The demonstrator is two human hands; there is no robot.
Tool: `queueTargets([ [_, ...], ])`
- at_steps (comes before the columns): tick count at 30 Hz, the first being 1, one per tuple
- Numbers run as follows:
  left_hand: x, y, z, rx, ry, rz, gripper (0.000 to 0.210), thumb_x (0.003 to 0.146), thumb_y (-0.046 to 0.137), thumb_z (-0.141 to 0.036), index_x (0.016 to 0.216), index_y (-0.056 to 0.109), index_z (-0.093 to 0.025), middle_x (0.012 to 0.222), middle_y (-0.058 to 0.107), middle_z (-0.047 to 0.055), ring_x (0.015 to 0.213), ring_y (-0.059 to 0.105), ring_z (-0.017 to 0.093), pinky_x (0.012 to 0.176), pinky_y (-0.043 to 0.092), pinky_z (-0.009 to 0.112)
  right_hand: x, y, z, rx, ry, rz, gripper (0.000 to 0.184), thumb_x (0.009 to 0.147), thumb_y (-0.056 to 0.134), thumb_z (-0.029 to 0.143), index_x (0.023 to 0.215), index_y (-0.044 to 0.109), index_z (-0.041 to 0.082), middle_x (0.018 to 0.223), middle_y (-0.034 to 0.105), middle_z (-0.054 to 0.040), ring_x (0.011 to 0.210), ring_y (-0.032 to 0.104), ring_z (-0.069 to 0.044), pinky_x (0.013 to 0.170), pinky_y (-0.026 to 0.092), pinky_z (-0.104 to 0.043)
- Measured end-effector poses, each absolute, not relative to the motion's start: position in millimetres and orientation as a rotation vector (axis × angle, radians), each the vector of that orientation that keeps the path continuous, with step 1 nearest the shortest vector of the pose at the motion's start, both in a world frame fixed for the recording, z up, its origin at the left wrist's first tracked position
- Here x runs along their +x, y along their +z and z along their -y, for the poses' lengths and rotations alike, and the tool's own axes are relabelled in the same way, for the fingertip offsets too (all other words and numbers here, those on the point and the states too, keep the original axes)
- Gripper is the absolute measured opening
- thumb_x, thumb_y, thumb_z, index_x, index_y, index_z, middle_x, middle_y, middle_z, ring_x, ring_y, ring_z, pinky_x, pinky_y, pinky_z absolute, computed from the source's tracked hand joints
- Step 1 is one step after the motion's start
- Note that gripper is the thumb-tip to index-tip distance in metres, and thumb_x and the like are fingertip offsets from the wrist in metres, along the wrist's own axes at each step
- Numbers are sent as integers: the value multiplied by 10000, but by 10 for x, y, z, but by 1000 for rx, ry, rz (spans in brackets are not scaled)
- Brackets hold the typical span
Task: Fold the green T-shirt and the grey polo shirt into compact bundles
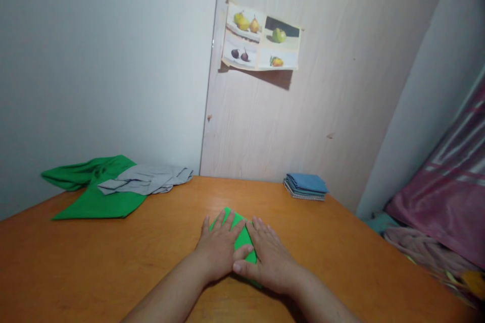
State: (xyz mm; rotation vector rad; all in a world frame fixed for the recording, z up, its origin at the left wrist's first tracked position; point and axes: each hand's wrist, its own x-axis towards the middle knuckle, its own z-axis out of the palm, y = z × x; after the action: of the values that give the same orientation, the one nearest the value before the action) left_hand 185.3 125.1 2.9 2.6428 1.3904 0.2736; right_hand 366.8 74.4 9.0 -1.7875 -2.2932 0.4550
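A small folded green cloth (242,237) lies on the table in front of me, mostly covered by my hands. My left hand (222,247) rests flat on its left part, fingers spread. Over the right edge lies my right hand (271,257), palm down with the fingers stretched out. The two thumbs come close together above the cloth's near part. Neither hand grips anything; both press on the fabric from above.
At the table's (166,242) back left, a loose green cloth (102,197) lies partly under a crumpled grey cloth (147,179). A stack of folded cloths (306,185), blue on top, sits at the back right. Behind the table stands a wall with a fruit picture sheet (261,38).
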Motion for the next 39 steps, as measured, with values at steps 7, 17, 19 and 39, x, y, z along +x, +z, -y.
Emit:
queueTargets([
  [7,1861,31,-1266,2639,275,-1390,727,930,346,-726,1546,351,-340,1657,164,87,1529,50,365,1138,47,734,3659,102,-752,-1801,491,2291,1151,766,529,823,1606,93,169,1670,43,-147,1540,11,-309,1238,52,-498],
  [17,1842,28,-1259,2662,338,-1395,674,948,373,-677,1522,403,-326,1646,217,100,1528,95,362,1141,65,725,3655,78,-746,-1746,470,2251,1071,813,519,780,1606,120,181,1672,45,-142,1542,-1,-291,1235,18,-494],
  [19,1840,8,-1268,2670,368,-1392,672,949,367,-681,1514,418,-321,1642,232,102,1527,105,366,1140,64,727,3650,88,-738,-1743,470,2250,1065,816,517,780,1606,120,185,1672,45,-142,1541,8,-295,1234,19,-497],
  [39,1676,3,-1410,2571,898,-1382,494,1054,246,-465,1398,526,-249,1517,494,86,1427,394,261,1200,109,615,4145,-292,-574,-1769,435,1764,952,910,254,793,1576,266,113,1646,206,-150,1536,125,-240,1244,129,-452],
])
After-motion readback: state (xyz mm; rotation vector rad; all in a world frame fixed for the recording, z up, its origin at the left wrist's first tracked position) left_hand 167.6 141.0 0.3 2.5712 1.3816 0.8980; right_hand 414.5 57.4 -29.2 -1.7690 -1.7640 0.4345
